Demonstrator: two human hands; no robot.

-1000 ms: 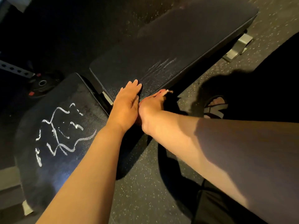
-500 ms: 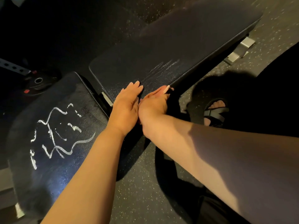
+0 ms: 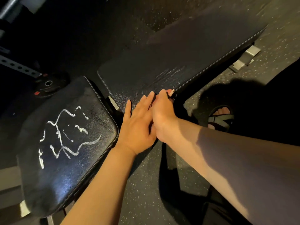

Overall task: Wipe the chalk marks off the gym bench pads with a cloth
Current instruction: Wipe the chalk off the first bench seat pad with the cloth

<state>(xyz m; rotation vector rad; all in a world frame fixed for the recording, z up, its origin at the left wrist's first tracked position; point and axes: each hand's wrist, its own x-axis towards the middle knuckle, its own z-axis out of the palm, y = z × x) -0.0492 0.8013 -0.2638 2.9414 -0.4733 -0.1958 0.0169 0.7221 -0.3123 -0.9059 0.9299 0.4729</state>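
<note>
Black vinyl long bench pad (image 3: 162, 54), near corner: left hand (image 3: 139, 127) flat with fingers together, right hand (image 3: 164, 114) pinching a small pale stick (image 3: 172, 92); white chalk scribbles (image 3: 59, 135) on the black seat pad (image 3: 73, 172) lie unwiped, so the next move probably calls for a cloth, unseen here.

overall illumination is dim and warm; the far left falls to near black. light strikes the left forearm (image 3: 100, 184) fully, while a hard-edged shadow covers the near half of the right forearm (image 3: 243, 159). blue-white glare marks the seat pad (image 3: 68, 181). the speckled floor (image 3: 142, 192) carries dark cast shadows. wide-angle stretching shows toward the frame borders.
</note>
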